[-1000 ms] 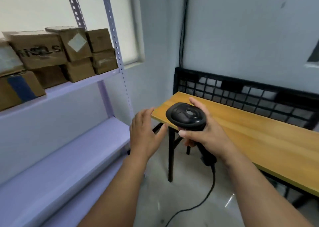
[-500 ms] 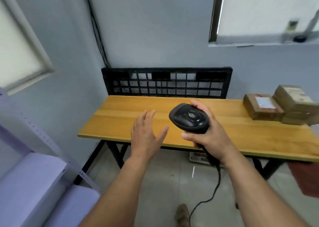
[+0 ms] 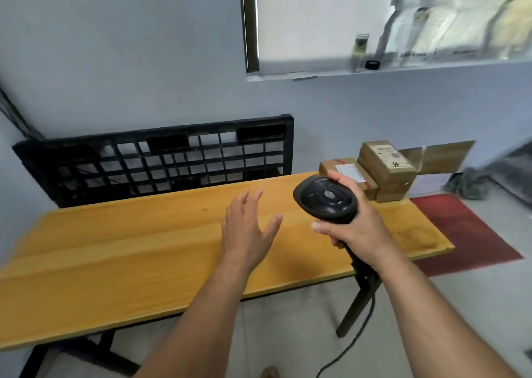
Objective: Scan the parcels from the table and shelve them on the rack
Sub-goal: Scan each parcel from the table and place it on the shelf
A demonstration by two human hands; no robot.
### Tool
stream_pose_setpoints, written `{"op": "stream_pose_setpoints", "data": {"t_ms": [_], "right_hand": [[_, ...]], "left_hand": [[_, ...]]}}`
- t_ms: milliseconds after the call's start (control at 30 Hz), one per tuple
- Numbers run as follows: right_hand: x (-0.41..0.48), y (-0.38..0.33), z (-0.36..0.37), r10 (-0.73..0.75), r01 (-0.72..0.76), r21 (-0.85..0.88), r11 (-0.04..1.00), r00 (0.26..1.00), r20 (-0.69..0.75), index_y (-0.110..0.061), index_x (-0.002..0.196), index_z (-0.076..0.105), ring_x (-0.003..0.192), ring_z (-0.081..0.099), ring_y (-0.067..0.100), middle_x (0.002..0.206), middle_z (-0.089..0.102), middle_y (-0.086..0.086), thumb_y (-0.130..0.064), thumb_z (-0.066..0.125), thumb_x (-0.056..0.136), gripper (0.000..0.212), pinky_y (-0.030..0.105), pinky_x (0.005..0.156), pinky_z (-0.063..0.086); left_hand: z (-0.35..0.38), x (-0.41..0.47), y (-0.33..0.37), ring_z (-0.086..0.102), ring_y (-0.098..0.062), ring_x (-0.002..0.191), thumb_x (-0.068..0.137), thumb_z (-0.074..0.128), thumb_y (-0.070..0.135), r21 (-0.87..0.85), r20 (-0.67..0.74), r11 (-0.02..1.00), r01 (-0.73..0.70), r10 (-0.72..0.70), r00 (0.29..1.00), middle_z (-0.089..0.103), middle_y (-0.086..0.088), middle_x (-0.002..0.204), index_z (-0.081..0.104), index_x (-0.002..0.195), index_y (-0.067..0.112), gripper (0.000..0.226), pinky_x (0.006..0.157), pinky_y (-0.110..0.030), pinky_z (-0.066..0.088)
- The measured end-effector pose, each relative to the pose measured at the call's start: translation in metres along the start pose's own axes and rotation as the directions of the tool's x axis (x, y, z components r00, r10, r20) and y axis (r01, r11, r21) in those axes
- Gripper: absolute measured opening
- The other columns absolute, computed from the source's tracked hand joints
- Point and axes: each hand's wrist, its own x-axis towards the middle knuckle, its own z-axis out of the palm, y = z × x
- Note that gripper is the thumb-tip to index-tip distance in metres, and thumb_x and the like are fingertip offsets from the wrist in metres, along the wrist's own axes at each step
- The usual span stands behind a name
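- Your right grip [image 3: 355, 229], a bare hand, is curled round the handle of a black handheld barcode scanner [image 3: 326, 199]. The scanner's rounded head faces up and away from you.
- Your left grip [image 3: 249, 228] holds nothing. Its fingers are spread and relaxed above the yellow wooden tabletop [image 3: 115, 248], just left of the right grip and apart from it.
- The brown cardboard parcels [image 3: 385, 166] are clustered at the tabletop's far right end, just beyond the right grip and well ahead and to the right of the left grip.
- A flat parcel with a white label [image 3: 349, 173] lies partly hidden behind the right grip's fingers, and a taller one stands beside it.
- The rack is out of view.
- The step in hand looks like the reach for a parcel: the scanner is ready but no parcel is held.
- The next move probably calls for the left grip to travel forward and right, past the scanner, and take one parcel. You would then turn its label toward the scanner's head.
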Motion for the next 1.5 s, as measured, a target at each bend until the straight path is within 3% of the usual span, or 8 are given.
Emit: {"op": "stream_pose_setpoints", "data": {"t_ms": [233, 633, 733, 867, 1067, 1300, 1400, 1500], "right_hand": [[0.049, 0.009, -0.016, 0.04, -0.048, -0.081, 0.996, 0.995, -0.092, -0.056, 0.128, 0.044, 0.054, 0.06, 0.009, 0.127, 0.056, -0.002, -0.006, 0.084, 0.073, 0.085, 0.031, 0.054, 0.053], [0.113, 0.043, -0.043, 0.153, -0.183, -0.114, 0.977, 0.961, -0.232, -0.045, 0.136, 0.041, 0.055, 0.056, 0.025, 0.123, 0.06, 0.001, -0.004, 0.082, 0.074, 0.085, 0.034, 0.052, 0.052], [0.118, 0.056, -0.058, 0.181, -0.217, -0.12, 0.969, 0.95, -0.255, -0.053, 0.131, 0.041, 0.056, 0.057, 0.023, 0.124, 0.06, 0.0, -0.006, 0.083, 0.074, 0.085, 0.033, 0.053, 0.052], [0.125, 0.076, -0.082, 0.218, -0.257, -0.123, 0.958, 0.939, -0.266, -0.067, 0.117, 0.04, 0.056, 0.057, 0.024, 0.126, 0.058, -0.003, -0.007, 0.083, 0.074, 0.086, 0.034, 0.055, 0.053], [0.146, 0.122, -0.123, 0.302, -0.329, -0.092, 0.94, 0.926, -0.229, -0.066, 0.121, 0.041, 0.058, 0.06, 0.022, 0.125, 0.06, -0.004, -0.007, 0.083, 0.074, 0.086, 0.035, 0.056, 0.055], [0.172, 0.17, -0.156, 0.366, -0.369, -0.033, 0.929, 0.927, -0.082, -0.062, 0.121, 0.04, 0.077, 0.062, 0.016, 0.126, 0.056, -0.013, -0.009, 0.085, 0.073, 0.085, 0.021, 0.053, 0.052], [0.178, 0.194, -0.164, 0.401, -0.401, -0.016, 0.916, 0.916, -0.03, -0.061, 0.121, 0.039, 0.076, 0.067, 0.012, 0.12, 0.06, -0.015, -0.009, 0.085, 0.072, 0.085, 0.022, 0.054, 0.053], [0.184, 0.216, -0.17, 0.428, -0.429, -0.054, 0.902, 0.903, -0.024, -0.062, 0.126, 0.037, 0.096, 0.068, 0.017, 0.122, 0.059, -0.019, -0.02, 0.088, 0.071, 0.087, 0.033, 0.069, 0.061]], "left_hand": [[0.029, 0.068, -0.002, 0.023, -0.016, 0.143, 0.094, 0.05, 0.053, -0.025, 0.085, 0.998, -0.063, 0.065, 0.994, 0.027, 0.002, 0.156, 0.028, 0.15, 0.027, 0.066, 0.114, -0.035, 0.024], [0.093, 0.144, 0.005, 0.023, -0.015, 0.142, 0.095, 0.049, 0.053, -0.108, 0.186, 0.984, -0.144, 0.163, 0.969, 0.029, 0.004, 0.154, 0.028, 0.15, 0.027, 0.065, 0.115, -0.035, 0.023], [0.112, 0.155, 0.012, 0.025, -0.015, 0.141, 0.095, 0.05, 0.052, -0.126, 0.202, 0.981, -0.146, 0.17, 0.964, 0.03, 0.005, 0.153, 0.029, 0.15, 0.028, 0.064, 0.114, -0.034, 0.024], [0.137, 0.164, 0.023, 0.026, -0.014, 0.14, 0.095, 0.05, 0.052, -0.17, 0.234, 0.981, -0.088, 0.127, 0.964, 0.031, 0.005, 0.152, 0.029, 0.15, 0.027, 0.064, 0.115, -0.034, 0.028], [0.179, 0.177, 0.041, 0.028, -0.013, 0.139, 0.095, 0.051, 0.049, -0.18, 0.286, 0.983, 0.025, 0.028, 0.958, 0.031, 0.006, 0.152, 0.028, 0.151, 0.029, 0.064, 0.114, -0.034, 0.031], [0.235, 0.202, 0.074, 0.033, -0.015, 0.139, 0.095, 0.054, 0.045, -0.183, 0.322, 0.959, 0.216, -0.15, 0.935, 0.032, 0.004, 0.153, 0.029, 0.15, 0.028, 0.063, 0.111, -0.041, 0.038], [0.259, 0.209, 0.084, 0.034, -0.017, 0.139, 0.095, 0.055, 0.044, -0.211, 0.334, 0.924, 0.319, -0.238, 0.912, 0.032, 0.002, 0.155, 0.028, 0.151, 0.028, 0.064, 0.11, -0.046, 0.04], [0.279, 0.211, 0.09, 0.035, -0.02, 0.14, 0.097, 0.053, 0.044, -0.22, 0.362, 0.892, 0.394, -0.301, 0.882, 0.033, 0.0, 0.155, 0.026, 0.152, 0.027, 0.064, 0.109, -0.048, 0.041]]}}
